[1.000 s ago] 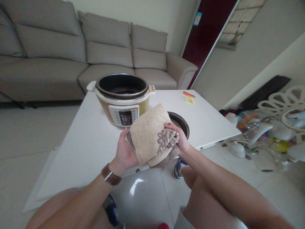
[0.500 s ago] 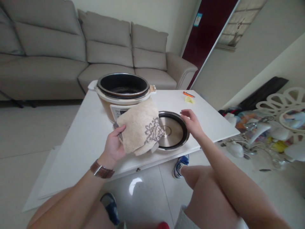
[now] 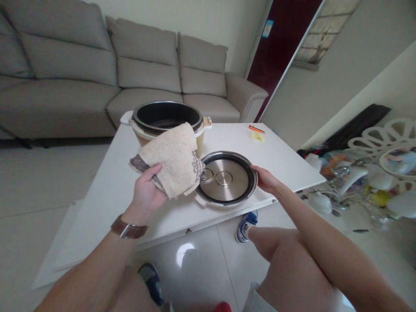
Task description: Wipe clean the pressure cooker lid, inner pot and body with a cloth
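Note:
A folded beige towel (image 3: 172, 158) with a grey floral pattern is gripped in my left hand (image 3: 147, 190), thumb on top, held above the white table. It covers the front of an electric pressure cooker (image 3: 143, 138), whose dark inner pot (image 3: 167, 113) is uncovered. Right of the towel, the cooker's round lid (image 3: 224, 190) lies with its steel underside and black sealing ring facing up. My right hand (image 3: 267, 180) grips the lid's right rim; some of its fingers are hidden.
The white table (image 3: 286, 167) carries an orange cutter (image 3: 256, 129) and a yellow scrap (image 3: 258, 137) at its far right. A grey sofa (image 3: 146, 78) stands behind. Lamp parts and bags (image 3: 354, 182) crowd the floor to the right, and my legs are close to the table's front edge.
My left hand has moved the towel leftward, uncovering more of the lid. My right hand has come down from just above the lid's edge to grip its rim.

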Demonstrator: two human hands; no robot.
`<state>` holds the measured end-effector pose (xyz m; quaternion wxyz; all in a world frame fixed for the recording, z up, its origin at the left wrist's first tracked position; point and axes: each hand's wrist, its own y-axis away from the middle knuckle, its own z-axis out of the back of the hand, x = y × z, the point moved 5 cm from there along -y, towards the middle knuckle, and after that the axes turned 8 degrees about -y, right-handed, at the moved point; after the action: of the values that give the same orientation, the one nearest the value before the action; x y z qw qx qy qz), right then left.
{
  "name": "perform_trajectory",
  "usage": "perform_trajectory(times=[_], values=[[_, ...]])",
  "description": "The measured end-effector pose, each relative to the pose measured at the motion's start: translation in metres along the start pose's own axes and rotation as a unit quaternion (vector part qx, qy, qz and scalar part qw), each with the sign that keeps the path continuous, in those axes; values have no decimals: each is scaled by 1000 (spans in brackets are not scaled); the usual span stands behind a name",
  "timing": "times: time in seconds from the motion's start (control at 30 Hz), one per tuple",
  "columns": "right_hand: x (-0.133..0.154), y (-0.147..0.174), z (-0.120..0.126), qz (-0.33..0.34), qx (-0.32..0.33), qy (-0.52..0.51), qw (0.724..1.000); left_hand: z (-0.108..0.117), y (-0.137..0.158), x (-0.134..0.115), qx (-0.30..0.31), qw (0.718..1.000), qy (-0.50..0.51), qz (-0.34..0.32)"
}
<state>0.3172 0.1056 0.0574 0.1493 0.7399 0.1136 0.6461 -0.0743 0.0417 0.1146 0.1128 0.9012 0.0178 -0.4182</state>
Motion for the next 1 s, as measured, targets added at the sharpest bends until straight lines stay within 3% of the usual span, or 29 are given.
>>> perform_trajectory(times=[0.17,0.23,0.3,0.4,0.5,0.63,0.7,0.73,0.8,0.9,1.0], values=[[7,2,-16,91,15,36,995,-12,0,-2,-23,996,-71,-50],[11,5,-19,116,18,70,991,-17,-1,1,-32,985,-128,-116],[15,7,-23,137,22,99,985,-24,-1,8,-32,954,-217,-204],[19,11,-25,167,10,136,976,-46,-2,42,45,881,-393,-258],[22,14,-25,181,-3,171,969,-70,2,94,159,790,-549,-223],[25,15,-21,186,-1,236,954,-93,23,143,254,646,-679,-239],[24,12,-15,180,-12,248,952,-99,34,154,283,609,-701,-243],[22,10,-12,176,-20,246,953,-100,38,155,291,607,-701,-236],[19,4,-8,170,-26,239,956,-102,40,152,298,635,-680,-212],[15,-2,-4,169,-19,228,959,-102,28,133,266,732,-603,-173],[15,-4,-4,173,-7,221,960,-97,2,105,167,845,-487,-144]])
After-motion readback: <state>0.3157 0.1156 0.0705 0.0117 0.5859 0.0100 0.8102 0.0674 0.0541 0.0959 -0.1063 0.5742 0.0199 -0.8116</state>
